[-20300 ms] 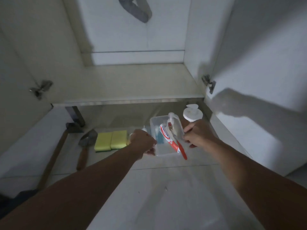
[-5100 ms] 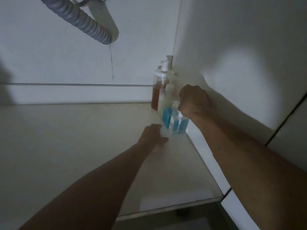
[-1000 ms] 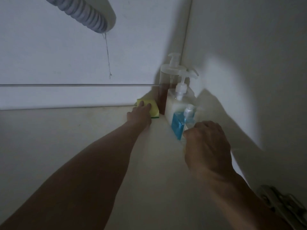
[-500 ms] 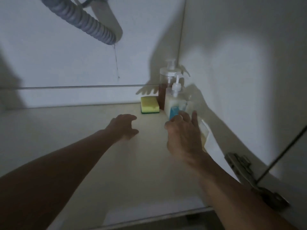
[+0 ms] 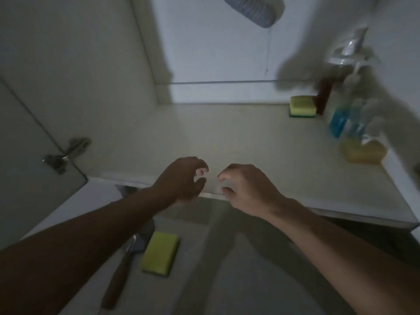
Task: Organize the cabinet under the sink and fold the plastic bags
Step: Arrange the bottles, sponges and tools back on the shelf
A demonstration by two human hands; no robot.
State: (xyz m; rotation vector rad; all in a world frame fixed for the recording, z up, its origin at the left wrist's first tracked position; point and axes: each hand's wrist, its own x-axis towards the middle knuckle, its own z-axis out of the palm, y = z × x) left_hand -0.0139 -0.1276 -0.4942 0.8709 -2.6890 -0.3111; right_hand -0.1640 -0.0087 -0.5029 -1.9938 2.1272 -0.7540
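The cabinet shelf (image 5: 238,142) under the sink is dim. In its back right corner stand a brown pump bottle (image 5: 327,87), a blurred clear bottle with blue liquid (image 5: 341,121) and a yellow sponge (image 5: 302,106). A yellowish object (image 5: 362,151) lies in front of the bottles. My left hand (image 5: 181,178) and my right hand (image 5: 247,187) hover side by side over the shelf's front edge, fingers loosely curled, holding nothing. A second yellow sponge (image 5: 160,253) lies on the floor below my left forearm.
A wooden-handled tool (image 5: 118,276) with a metal head lies on the floor beside the sponge. A grey corrugated drain hose (image 5: 252,10) hangs at the top. The left cabinet door (image 5: 27,144) stands open, with its hinge (image 5: 66,151) showing.
Both hands have pulled back from the bottles and the sponge to the shelf's front edge. The view has swung left and down, so the floor now shows.
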